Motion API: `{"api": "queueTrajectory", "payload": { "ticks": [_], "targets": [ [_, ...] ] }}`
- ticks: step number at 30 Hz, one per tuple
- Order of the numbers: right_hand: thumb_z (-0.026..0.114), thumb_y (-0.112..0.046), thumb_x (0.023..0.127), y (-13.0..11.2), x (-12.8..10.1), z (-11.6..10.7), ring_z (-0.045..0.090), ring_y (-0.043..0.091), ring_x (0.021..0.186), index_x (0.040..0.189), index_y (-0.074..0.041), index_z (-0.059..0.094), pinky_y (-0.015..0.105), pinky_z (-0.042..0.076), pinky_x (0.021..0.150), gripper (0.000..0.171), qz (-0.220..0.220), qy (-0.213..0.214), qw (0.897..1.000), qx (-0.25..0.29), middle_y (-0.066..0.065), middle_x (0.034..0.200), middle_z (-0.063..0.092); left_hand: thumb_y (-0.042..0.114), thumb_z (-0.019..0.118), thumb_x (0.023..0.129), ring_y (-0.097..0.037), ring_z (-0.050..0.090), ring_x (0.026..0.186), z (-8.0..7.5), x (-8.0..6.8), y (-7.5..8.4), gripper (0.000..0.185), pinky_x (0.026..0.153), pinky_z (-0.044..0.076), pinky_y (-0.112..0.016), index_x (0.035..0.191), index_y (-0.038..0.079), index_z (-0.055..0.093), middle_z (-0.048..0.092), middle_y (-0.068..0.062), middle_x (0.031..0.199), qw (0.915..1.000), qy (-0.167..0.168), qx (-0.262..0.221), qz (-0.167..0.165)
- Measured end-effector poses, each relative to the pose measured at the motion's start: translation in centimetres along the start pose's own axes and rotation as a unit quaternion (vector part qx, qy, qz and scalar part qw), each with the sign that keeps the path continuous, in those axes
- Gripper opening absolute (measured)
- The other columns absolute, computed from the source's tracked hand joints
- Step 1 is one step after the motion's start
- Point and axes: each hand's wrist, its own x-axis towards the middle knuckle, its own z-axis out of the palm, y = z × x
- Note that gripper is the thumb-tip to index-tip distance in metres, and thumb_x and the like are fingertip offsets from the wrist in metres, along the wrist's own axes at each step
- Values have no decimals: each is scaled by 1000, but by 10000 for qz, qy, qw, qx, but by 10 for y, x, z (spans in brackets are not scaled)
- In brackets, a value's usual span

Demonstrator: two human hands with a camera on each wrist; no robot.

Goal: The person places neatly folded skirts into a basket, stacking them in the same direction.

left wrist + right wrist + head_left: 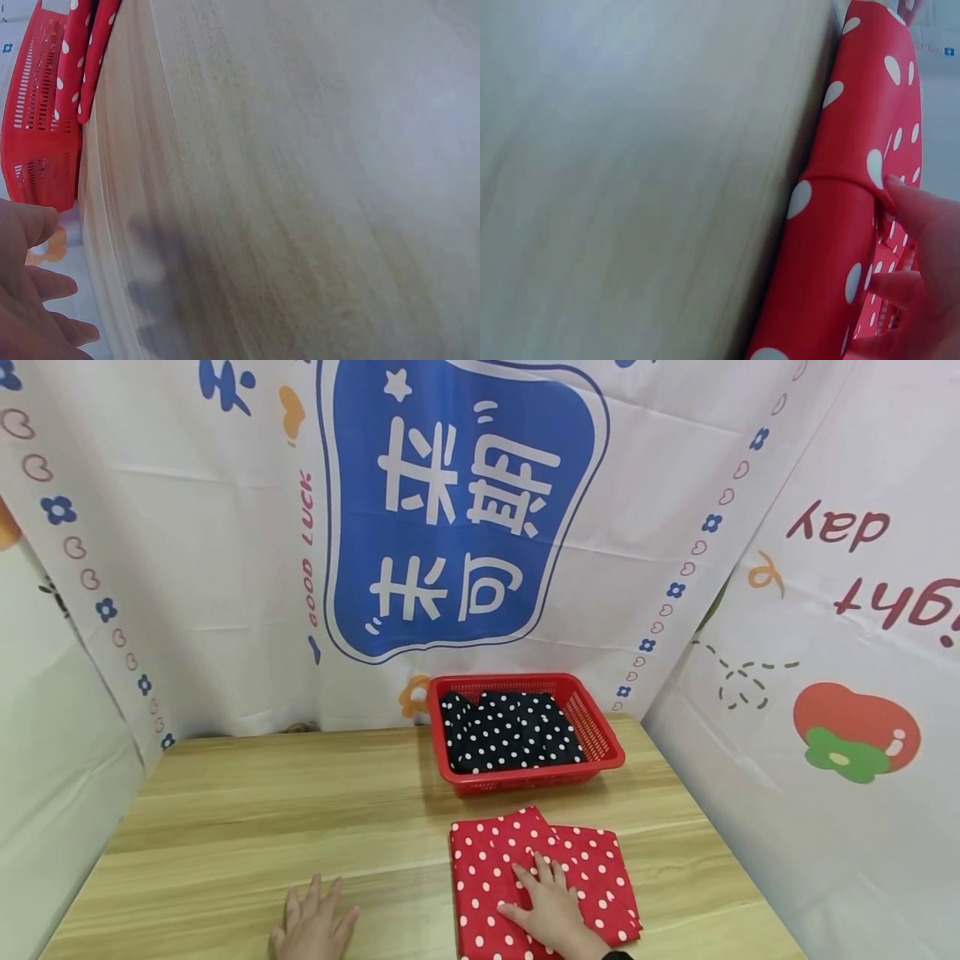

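Note:
A folded red cloth with white polka dots (pixel 480 877) lies on the wooden table in front of the basket. My right hand (pixel 551 910) rests on it with fingers spread; in the right wrist view the thumb and fingertips touch the top of the cloth's thick folded edge (pixel 832 225). To the left, my left hand (pixel 313 925) holds nothing and has its fingers apart over the bare wood. The left wrist view shows this hand (pixel 34 292) at the lower left, its shadow falling on the tabletop.
Behind the red cloth stands a red plastic basket (pixel 600 752) with slotted sides. Black cloth with white dots (pixel 510 735) lies folded inside it. The wooden table (pixel 262 810) ends at a printed white curtain (pixel 225 677) at the back, with more curtain on both sides.

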Motion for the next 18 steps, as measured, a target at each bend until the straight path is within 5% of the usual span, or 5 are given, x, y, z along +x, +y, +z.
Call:
{"api": "queueTrajectory", "payload": {
  "ticks": [18],
  "targets": [
    [73,-51,81,-27,1,15,27,53,129,134,-9,57,81,24,92,70,-245,5,9997,-90,26,145,36,38,55,96,-66,5,130,-1,-3,-9,63,92,12,-83,137,-8,43,19,-39,146,10000,7,33,-21]
  ]
}}
